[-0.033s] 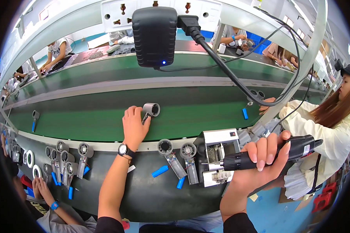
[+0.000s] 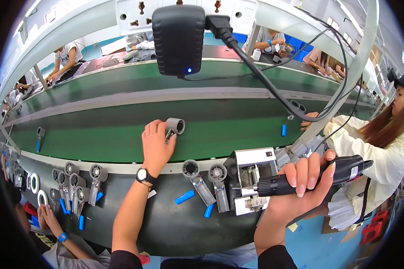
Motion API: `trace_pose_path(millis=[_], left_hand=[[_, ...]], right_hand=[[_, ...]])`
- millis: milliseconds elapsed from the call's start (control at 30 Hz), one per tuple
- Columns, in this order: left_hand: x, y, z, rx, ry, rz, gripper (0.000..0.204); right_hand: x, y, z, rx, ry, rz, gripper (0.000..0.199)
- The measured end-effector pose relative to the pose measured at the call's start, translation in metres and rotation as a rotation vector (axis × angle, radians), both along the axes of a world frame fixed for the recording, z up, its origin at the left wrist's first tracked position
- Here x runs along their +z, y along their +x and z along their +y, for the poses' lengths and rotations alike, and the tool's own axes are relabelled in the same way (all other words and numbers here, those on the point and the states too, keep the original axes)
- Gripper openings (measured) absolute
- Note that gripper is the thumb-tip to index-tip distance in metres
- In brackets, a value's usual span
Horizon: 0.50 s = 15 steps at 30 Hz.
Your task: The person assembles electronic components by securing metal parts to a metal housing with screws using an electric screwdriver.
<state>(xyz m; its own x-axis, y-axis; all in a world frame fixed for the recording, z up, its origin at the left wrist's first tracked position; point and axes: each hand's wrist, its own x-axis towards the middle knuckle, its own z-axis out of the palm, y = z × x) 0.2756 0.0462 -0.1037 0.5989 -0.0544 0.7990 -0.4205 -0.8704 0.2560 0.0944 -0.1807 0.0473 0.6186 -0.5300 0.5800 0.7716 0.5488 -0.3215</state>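
Green belt [image 2: 121, 139], grey part [image 2: 176, 126] half-hidden

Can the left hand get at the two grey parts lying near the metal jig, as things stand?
Probably not yet: the left hand holds a grey cylindrical part on the green belt. Nothing covers the two grey parts.

The conveyor belt [image 2: 121, 134] is dark green with a pale grey edge strip. The fan housing [image 2: 176, 126] under the left hand [image 2: 155, 145] is grey. The electric screwdriver [image 2: 318, 175] in the right hand [image 2: 300, 186] is black. The wristwatch [image 2: 143, 175] is black with a white dial. The cylindrical cells [image 2: 184, 197] are blue. The power adapter [image 2: 178, 38] is black with 1 blue light.
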Motion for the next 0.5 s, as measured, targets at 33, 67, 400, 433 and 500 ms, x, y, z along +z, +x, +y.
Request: trace_pose_path(millis=[33,67,400,433,500], left_hand=[[0.019,-0.013,-0.006,-0.211,-0.088,0.07,0.017],[0.038,-0.026,-0.013,-0.424,-0.177,0.137,0.017],[0.091,-0.106,-0.032,-1.084,-0.183,0.316,0.011],[0.091,-0.106,-0.033,-1.089,-0.182,0.324,0.011],[0.091,-0.106,-0.034,-1.083,-0.172,0.249,0.016]], right_hand=[[-0.001,0.001,0.0,0.004,-0.012,0.013,0.016],[-0.001,0.002,0.001,-0.001,-0.009,0.019,0.016],[-0.007,0.015,0.01,-0.021,-0.056,0.155,0.011],[-0.006,0.015,0.009,-0.016,-0.041,0.172,0.01],[-0.008,0.016,0.007,0.021,-0.031,0.157,0.011]])
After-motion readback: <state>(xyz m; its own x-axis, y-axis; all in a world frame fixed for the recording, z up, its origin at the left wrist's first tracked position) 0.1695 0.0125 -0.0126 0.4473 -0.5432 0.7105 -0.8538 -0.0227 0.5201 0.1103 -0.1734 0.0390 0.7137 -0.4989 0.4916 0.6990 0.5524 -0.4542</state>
